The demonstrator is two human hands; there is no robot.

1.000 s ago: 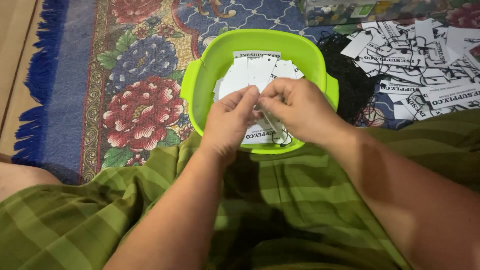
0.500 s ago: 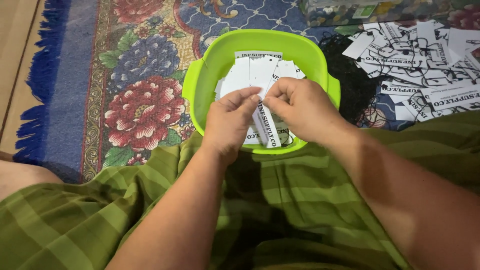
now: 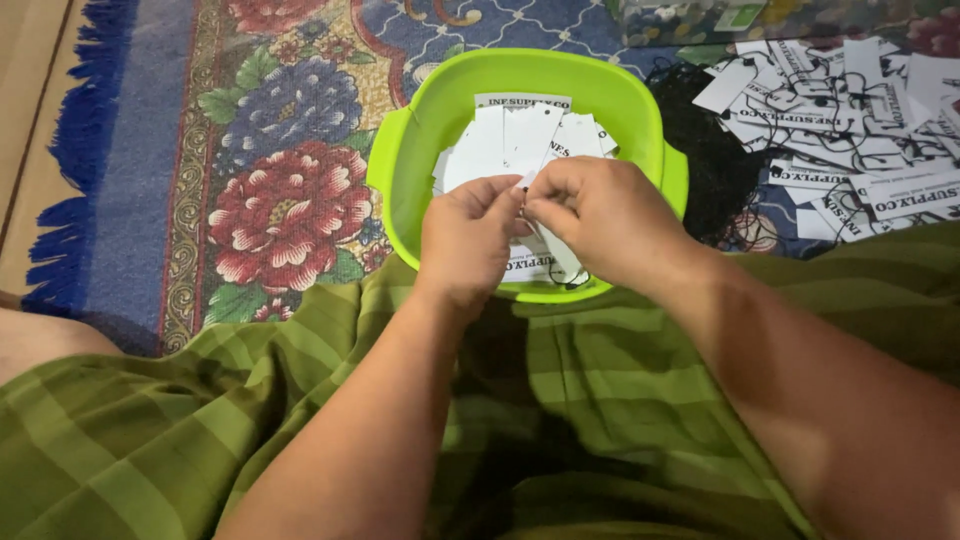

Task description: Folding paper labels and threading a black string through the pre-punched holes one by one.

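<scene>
Hands meet over a lime-green plastic basin [image 3: 400, 150] on the flowered carpet [image 3: 280, 200]. Left hand [image 3: 468, 235] and right hand [image 3: 600, 220] pinch with narrow fingers one white paper tag [image 3: 548, 245] with thin black string, above more white tags [image 3: 500, 140] inside.

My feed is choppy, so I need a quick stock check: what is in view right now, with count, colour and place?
basin: one, lime green, on the rug just beyond the lap.
tags in basin: a loose heap, white, count unclear.
tag in hands: one, white, hanging below the fingers over the basin.
tags on rug: a scattered pile, white with black strings, upper right.
rug: one, floral red, blue and green, blue fringe at left.
cloth: one, green plaid, across the lap.
left hand: pinching the tag.
right hand: pinching the tag.
</scene>
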